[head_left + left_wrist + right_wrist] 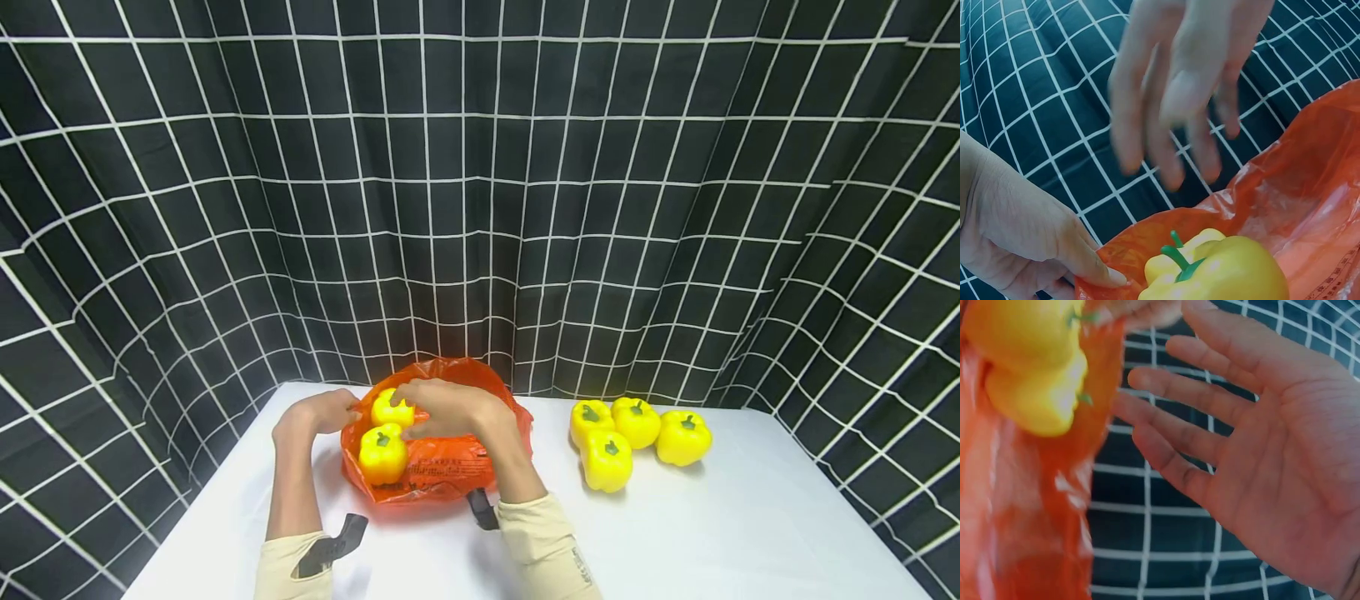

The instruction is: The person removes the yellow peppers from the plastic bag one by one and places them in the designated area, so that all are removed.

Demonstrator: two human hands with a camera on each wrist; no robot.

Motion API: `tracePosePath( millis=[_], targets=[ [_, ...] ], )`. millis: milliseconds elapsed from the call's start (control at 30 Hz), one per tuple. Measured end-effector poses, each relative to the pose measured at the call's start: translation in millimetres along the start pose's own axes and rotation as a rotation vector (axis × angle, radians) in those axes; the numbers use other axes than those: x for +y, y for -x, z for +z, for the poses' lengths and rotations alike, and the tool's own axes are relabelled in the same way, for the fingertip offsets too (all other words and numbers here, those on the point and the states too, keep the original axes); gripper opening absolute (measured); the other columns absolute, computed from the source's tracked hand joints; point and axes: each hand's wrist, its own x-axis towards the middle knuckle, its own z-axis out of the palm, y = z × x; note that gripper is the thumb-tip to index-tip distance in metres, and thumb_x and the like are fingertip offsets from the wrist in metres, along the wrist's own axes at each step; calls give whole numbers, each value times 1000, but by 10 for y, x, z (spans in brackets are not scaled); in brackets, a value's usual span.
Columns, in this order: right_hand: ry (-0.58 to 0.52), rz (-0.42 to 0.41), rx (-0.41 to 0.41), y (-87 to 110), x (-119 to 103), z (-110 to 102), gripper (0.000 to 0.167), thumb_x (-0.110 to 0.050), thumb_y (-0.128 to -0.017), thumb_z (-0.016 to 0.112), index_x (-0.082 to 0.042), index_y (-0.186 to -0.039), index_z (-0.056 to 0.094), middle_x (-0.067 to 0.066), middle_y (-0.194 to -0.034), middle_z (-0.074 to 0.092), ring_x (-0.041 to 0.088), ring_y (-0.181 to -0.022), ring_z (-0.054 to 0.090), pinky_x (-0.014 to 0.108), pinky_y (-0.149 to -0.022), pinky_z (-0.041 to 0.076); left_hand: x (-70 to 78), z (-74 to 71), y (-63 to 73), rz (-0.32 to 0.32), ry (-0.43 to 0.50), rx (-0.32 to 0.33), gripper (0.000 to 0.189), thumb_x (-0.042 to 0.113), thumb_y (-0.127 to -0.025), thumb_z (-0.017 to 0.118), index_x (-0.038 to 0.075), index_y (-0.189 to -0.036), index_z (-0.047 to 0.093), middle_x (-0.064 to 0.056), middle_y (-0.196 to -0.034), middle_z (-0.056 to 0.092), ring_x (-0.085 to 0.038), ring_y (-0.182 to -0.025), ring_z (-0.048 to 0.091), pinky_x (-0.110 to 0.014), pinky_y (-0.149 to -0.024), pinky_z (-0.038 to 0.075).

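Thumb and fingers of the left hand [326, 412] are pinching the rim of a red plastic bag [450, 471], on the side facing the table's left edge. The right hand [444, 407] isn't gripping anything: its fingers are loose and spread over the bag's mouth, palm empty in the right wrist view.

Right by those fingers, two yellow peppers sit inside the bag on its left side, one nearer the person [383, 457] and one behind it [390, 410], both with green stems. Bag's wide open, with dark print on it, and it's near the table's back edge, toward the back left corner.

Further out, four more yellow peppers [607, 461] are on the white table [750, 508], near the back edge and over toward the back right corner. Three are bunched up and the fourth is just beside them on the right; can't tell if it touches.

Both arms have cream sleeves [543, 542] with black brackets [341, 537] at the wrists. Past the table's back edge hangs black cloth [480, 208] with a white grid.
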Motion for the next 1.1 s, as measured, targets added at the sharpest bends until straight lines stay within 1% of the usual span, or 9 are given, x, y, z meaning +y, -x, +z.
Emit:
tracePosePath(
  millis=[200, 367, 467, 533, 633, 733, 800, 967, 1100],
  targets=[
    [23, -28, -81, -383, -165, 214, 50, -22, -97, 75, -11, -144, 62, 2, -140, 68, 19, -129, 63, 28, -115, 49, -5, 24, 3, 24, 13, -1, 21, 12, -101, 63, 5, -116, 75, -3, -96, 70, -22, -94, 63, -53, -102, 57],
    [152, 14, -94, -508, -233, 376, 52, -22, -90, 83, -18, -139, 67, -5, -130, 72, 13, -117, 64, 23, -107, 52, -5, 36, 12, 29, 17, -1, 20, 10, -98, 63, 6, -112, 76, -2, -91, 67, -21, -91, 61, -49, -97, 58],
    [190, 92, -89, -526, -255, 439, 57, -23, -84, 89, -28, -136, 68, -9, -122, 71, 12, -114, 61, 26, -100, 55, 1, 29, 16, 53, -4, 10, 22, 11, -98, 62, 7, -113, 77, -2, -91, 67, -20, -91, 61, -49, -98, 57],
    [223, 128, -83, -530, -262, 473, 64, -24, -80, 92, -33, -137, 66, -10, -117, 69, 14, -118, 58, 28, -100, 55, 3, 20, 18, 68, -24, 19, 22, 14, -99, 62, 7, -114, 77, -2, -93, 68, -19, -90, 61, -50, -99, 57],
    [280, 134, -63, -544, -261, 514, 78, -25, -78, 93, -37, -147, 58, -8, -115, 65, 19, -124, 54, 29, -100, 54, 7, 6, 26, 58, -30, 25, 23, 16, -99, 62, 8, -114, 77, -2, -95, 69, -19, -92, 61, -52, -101, 56],
    [336, 122, -43, -550, -242, 544, 86, -25, -81, 89, -39, -155, 47, -7, -116, 62, 20, -124, 53, 29, -99, 54, 15, -2, 32, 39, -20, 28, 22, 15, -99, 62, 9, -114, 77, -3, -97, 70, -20, -93, 62, -54, -103, 55],
    [343, 122, -34, -549, -227, 556, 82, -26, -83, 87, -40, -154, 48, -8, -118, 62, 21, -125, 52, 31, -101, 54, 16, -6, 33, 34, -14, 31, 22, 15, -98, 62, 9, -113, 77, -3, -98, 70, -20, -93, 62, -55, -102, 55],
    [306, 102, -12, -488, -213, 537, 74, -29, -84, 83, -41, -150, 52, -9, -138, 62, 25, -136, 47, 39, -116, 47, 8, 7, 30, 22, -5, 32, 21, 14, -98, 62, 9, -112, 77, -3, -98, 70, -21, -94, 62, -55, -101, 56],
    [247, 74, 29, -367, -195, 445, 69, -30, -83, 82, -42, -145, 57, -4, -141, 56, 22, -129, 44, 46, -116, 45, 28, 16, 30, 26, 1, 29, 21, 12, -98, 62, 8, -113, 76, -3, -96, 70, -20, -93, 62, -55, -101, 56]
  ],
)
